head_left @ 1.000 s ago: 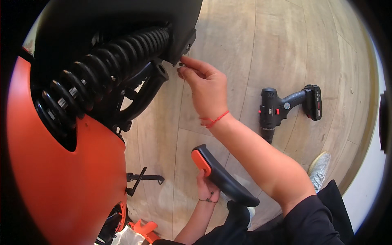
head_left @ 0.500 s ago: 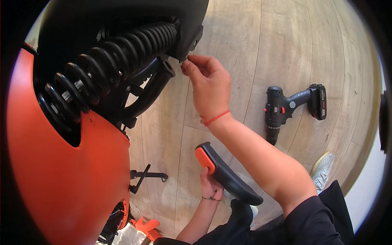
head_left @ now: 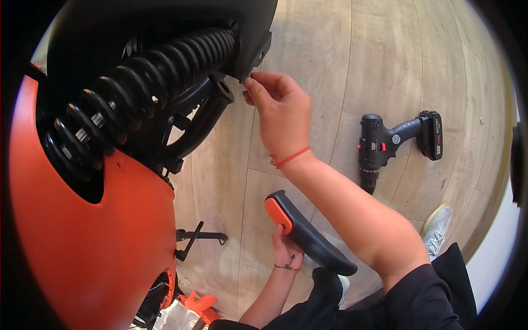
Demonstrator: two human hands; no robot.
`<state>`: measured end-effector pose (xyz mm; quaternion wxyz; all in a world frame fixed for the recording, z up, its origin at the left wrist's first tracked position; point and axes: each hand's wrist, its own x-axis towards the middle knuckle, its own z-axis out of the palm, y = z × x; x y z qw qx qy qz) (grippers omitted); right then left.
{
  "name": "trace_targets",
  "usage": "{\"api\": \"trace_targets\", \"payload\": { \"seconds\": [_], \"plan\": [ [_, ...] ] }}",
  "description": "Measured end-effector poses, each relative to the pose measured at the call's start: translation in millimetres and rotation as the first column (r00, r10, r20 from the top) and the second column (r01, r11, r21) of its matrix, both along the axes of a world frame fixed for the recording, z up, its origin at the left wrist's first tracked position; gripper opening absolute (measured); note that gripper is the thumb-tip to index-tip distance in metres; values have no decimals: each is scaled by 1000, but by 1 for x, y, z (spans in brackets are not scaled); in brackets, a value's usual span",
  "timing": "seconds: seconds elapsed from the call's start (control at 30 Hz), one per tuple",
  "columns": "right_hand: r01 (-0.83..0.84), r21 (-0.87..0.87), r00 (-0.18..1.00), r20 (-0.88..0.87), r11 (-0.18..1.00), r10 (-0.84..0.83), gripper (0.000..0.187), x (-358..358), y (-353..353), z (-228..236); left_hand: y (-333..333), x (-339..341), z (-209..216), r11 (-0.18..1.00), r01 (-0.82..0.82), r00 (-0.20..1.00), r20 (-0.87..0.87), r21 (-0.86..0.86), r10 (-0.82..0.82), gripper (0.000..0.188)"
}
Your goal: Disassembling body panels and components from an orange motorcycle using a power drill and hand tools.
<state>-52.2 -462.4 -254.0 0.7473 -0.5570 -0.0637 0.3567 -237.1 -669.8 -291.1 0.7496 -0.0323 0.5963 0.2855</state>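
Note:
My right hand is closed in a pinch at the lower corner of a black fender-like panel. Its fingertips touch that corner, and whatever lies between them is hidden. Lower down, my left hand grips a curved black part with an orange inset, thumb on the orange end. To the left stands a vehicle with an orange body panel. A black coil-spring shock absorber runs up toward the fender-like panel, above a black tube frame whose open end is near my right fingertips.
On the wood-look floor to the right lies a black cordless drill with its battery attached. A black kickstand-like bar juts out below the vehicle. Near the bottom are an orange part and my shoe at the right.
The vehicle has shifted slightly left in view. My right hand keeps its pinch at the panel corner, and my left hand still holds the curved black part almost unmoved.

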Motion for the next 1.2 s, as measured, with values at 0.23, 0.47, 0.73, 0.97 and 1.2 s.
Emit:
{"api": "trace_targets", "payload": {
  "seconds": [0.23, 0.47, 0.73, 0.97, 1.2],
  "plan": [
    [-153, -90, 987, -58, 984, 148, 30, 7, 0, -1, 0, 5, 2, 1000, -1, 1000, 1, -20, 1, 54],
    [-249, -135, 967, 25, 959, 254, 39, 11, 4, -2, 1, 6, 2, 1000, -31, 999, 40, -6, 31, 48],
    [-356, -14, 932, -78, 935, 353, 32, 19, 1, -6, 2, 8, 4, 1000, -12, 998, 61, 2, 12, 46],
    [-197, 26, 967, 170, 980, 190, 23, 15, -1, -11, 0, 7, 5, 1000, -23, 999, 36, 1, 23, 45],
    [-389, -54, 920, -77, 920, 385, 22, 25, -42, -14, -2, 4, 6, 1000, 3, 999, 44, 10, -3, 49]
  ]
}}
